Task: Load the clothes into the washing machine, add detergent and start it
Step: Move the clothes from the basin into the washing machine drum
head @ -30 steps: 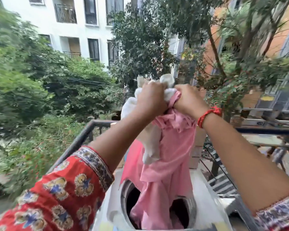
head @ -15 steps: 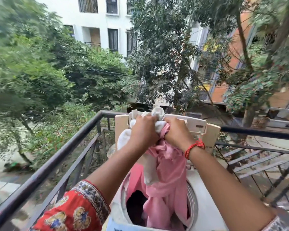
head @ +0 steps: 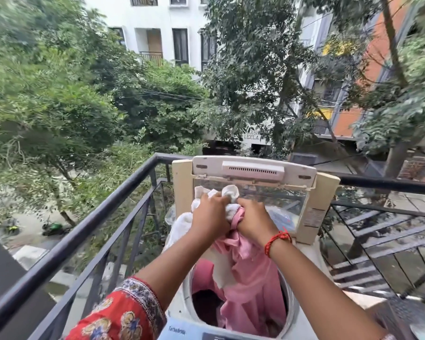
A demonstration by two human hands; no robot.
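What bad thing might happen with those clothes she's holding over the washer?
1. The white cloth bulges out past the drum's left rim, toward the balcony railing; if the left hand lets go carelessly, it might slide outside the drum.
2. The pink garment hangs from the right hand with part draped near the opening's edge; fabric left over the rim could catch when the raised lid closes.

Top-load washing machine (head: 312, 251) on railed balcony, lid (head: 254, 171) upright; pink garment (head: 250, 285) hanging into drum
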